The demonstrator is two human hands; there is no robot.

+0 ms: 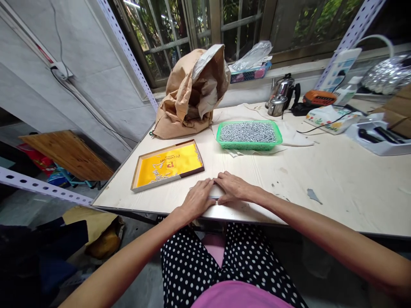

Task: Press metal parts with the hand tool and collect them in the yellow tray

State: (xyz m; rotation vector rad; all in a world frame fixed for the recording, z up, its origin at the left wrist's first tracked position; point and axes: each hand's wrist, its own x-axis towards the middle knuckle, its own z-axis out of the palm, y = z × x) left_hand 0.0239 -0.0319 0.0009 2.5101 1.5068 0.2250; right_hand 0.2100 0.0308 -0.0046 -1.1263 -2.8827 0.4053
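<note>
Green basket (pixel 249 146): a shallow green plastic mesh basket sits on the table (pixel 337 179), beyond the hands; it is filled nearly to the rim with small silvery metal pieces (pixel 248 131).
Yellow tray (pixel 167 165): a flat tray with a brown rim and a yellow printed lining lies to the left of the basket, tilted a little; a thin scatter of the same silvery pieces lies on its lining.
Paper sack (pixel 192 92): a crumpled brown paper sack stands at the back left of the table, its mouth open and its inside pale grey.
Left hand (pixel 196 199): palm down near the front edge of the table, fingers (pixel 205 186) extended and close together, pressing on a small flat bluish-grey thing.
Right hand (pixel 233 188): palm down just beside the left hand, its fingertips touching those of the left, fingers laid flat and close.
Small flat thing (pixel 213 197): only a thin strip shows between and under the two hands; it may be a small bag or sheet, but too little is visible to tell.
Back right of table: a metal kettle (pixel 280 99), an orange device (pixel 319 98) and a white holder (pixel 379 137).
</note>
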